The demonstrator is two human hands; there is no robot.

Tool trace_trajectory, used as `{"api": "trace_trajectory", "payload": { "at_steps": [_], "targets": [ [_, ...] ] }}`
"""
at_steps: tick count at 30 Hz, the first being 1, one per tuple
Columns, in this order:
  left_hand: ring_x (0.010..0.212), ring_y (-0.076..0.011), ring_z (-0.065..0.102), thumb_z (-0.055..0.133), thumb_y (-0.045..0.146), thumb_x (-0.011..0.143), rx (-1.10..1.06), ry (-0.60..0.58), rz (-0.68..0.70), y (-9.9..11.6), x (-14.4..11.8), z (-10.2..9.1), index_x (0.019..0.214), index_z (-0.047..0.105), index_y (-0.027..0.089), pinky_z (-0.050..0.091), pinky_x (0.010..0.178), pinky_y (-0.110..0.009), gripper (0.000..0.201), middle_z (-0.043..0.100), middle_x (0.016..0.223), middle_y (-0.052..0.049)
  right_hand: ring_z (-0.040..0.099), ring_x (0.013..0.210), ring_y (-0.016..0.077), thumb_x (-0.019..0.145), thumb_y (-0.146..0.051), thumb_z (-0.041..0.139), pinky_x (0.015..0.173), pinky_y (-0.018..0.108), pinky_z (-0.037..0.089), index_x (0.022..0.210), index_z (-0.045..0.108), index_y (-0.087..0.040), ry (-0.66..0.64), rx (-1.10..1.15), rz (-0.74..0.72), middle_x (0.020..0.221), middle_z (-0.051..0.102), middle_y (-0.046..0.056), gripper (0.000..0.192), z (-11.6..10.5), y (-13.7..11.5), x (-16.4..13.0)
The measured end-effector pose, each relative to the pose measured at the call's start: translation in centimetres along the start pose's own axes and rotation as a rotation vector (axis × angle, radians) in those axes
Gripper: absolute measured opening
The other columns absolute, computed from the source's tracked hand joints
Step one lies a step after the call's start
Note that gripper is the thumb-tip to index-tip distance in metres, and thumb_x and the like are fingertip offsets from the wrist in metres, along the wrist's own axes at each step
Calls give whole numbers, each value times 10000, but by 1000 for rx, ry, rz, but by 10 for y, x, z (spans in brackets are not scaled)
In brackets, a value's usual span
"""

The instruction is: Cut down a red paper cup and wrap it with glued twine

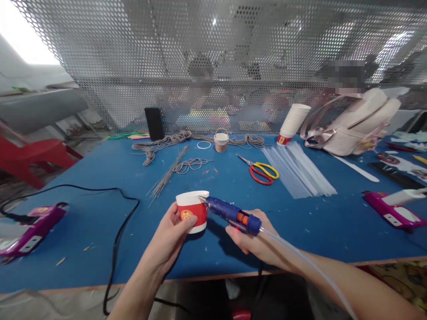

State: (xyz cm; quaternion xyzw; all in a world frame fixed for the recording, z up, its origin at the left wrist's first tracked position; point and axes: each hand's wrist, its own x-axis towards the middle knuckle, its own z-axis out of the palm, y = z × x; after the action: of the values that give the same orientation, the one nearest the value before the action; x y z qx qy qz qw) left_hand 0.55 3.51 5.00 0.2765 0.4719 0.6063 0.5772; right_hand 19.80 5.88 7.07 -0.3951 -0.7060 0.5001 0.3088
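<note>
Left hand [173,229] curled around a small red-and-white paper cup [192,217] with a gold emblem, just below centre of the frame, thumb across the front. Right hand [255,238] wrapped tight around the grip of a blue hot-glue gun [231,214] with an orange trigger, metal nozzle touching the cup's white rim at its right side (clear glue stick trailing back from the gun toward the lower right). Both held just above the blue felt-covered table [100,231].

Farther up the frame, right of centre: red-and-yellow-handled scissors [262,170], lying flat beside a fanned bundle of clear glue sticks [298,171]. Above those, a tilted stack of white paper cups [292,122] next to a pale pink handbag [353,126]. Upper centre: coils of grey cord [160,144] and a small cord-wrapped cup with a handle [221,141]. Thin grey wires [168,173] spread left of centre. Magenta glue guns at the far left [31,229] and far right [392,211] edges; black cable [115,240] looped across the lower left.
</note>
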Motion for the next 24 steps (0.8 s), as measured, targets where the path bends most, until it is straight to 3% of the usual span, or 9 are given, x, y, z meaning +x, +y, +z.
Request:
{"api": "trace_trajectory", "payload": {
  "at_steps": [7,12,19,24],
  "targets": [
    [946,-288,677,814,208,598,-51,-45,-25,1,-1,-1,1129,635,143,489,899,-395,564,733,1016,-118,343,364,69,757,-319,543,377,213,295,523,363,-226,-5,28,18,410,396,-58,309,0,5,0],
    [936,-268,676,830,208,595,12,-57,-17,-2,0,-2,1106,645,136,488,882,-361,548,739,1001,-116,333,368,56,741,-265,559,382,195,293,525,360,-216,6,-54,-61,409,404,-66,298,5,6,1],
    [972,-288,671,826,245,607,-8,-60,-65,-2,0,-8,1052,670,113,502,860,-343,490,742,990,-129,362,374,77,779,-327,519,401,220,323,531,378,-229,-18,28,85,411,401,-55,302,-3,-2,-1],
    [987,-267,671,824,209,609,-35,-90,-51,-1,1,-6,1109,647,138,507,849,-309,535,734,1041,-117,345,359,63,763,-292,551,376,203,288,524,363,-225,-14,-21,11,396,398,-65,311,3,3,0]
  ]
}}
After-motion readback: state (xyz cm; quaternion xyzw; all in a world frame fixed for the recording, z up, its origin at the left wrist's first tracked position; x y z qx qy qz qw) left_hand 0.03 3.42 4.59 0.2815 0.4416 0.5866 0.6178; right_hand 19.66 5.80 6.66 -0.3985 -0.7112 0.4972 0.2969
